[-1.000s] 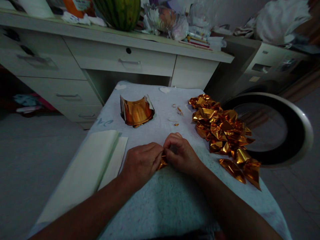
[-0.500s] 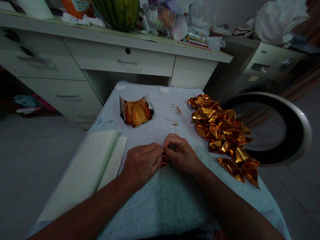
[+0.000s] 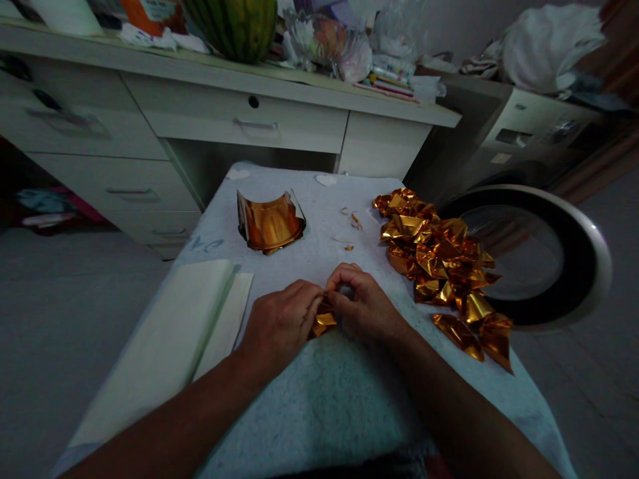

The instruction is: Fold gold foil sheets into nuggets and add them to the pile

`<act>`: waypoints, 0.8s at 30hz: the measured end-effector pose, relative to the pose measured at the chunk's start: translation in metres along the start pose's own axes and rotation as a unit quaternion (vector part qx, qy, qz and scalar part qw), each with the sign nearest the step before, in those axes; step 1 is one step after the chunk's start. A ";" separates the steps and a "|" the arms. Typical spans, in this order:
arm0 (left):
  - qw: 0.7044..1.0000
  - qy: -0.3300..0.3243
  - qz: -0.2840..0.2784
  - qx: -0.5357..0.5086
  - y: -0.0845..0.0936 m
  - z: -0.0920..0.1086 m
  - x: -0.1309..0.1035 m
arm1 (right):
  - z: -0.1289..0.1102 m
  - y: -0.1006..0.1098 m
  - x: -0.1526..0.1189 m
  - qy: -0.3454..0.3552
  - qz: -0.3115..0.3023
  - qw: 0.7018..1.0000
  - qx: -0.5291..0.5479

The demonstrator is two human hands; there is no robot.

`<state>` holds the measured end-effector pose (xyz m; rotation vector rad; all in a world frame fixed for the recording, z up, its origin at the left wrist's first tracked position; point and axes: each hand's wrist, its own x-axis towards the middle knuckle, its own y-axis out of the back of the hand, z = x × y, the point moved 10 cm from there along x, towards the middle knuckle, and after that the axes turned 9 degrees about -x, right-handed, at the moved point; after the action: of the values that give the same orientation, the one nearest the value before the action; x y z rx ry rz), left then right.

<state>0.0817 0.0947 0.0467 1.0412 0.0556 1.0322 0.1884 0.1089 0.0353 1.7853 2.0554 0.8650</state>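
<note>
Near the middle of the cloth-covered table, my left hand (image 3: 284, 319) and my right hand (image 3: 362, 303) meet fingertip to fingertip. Between them is a small piece of gold foil (image 3: 323, 323), pinched at its upper edge by both hands and partly hidden by the fingers. A curved stack of gold foil sheets (image 3: 272, 223) stands beyond my left hand. To the right lies a heap of folded gold foil pieces (image 3: 439, 249). Small foil scraps (image 3: 355, 221) are scattered between the stack and the heap.
Pale paper sheets (image 3: 164, 346) lie along the table's left side. Behind the table (image 3: 349, 412) is a white desk (image 3: 294, 126) with drawers, bearing a watermelon (image 3: 232, 26) and a glass bowl (image 3: 324, 40). A washing machine's round door (image 3: 574, 259) stands open at the right.
More of the gold foil between my hands now shows below the fingers. Both hands remain pinched together in nearly the same place. The view has shifted slightly.
</note>
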 end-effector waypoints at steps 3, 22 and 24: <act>1.000 0.003 0.001 -0.004 -0.001 -0.002 -0.001 | -0.002 0.000 0.001 0.014 0.007 1.000 -0.011; 1.000 0.010 0.011 -0.007 0.000 -0.002 -0.001 | 0.007 -0.003 0.002 -0.020 0.015 0.995 -0.097; 1.000 0.013 0.012 -0.015 0.000 -0.004 -0.001 | 0.009 -0.002 0.002 -0.027 0.017 0.994 -0.105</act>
<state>0.0799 0.0966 0.0443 1.0027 0.0480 1.0654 0.1912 0.1127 0.0272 1.7156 1.8305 0.9916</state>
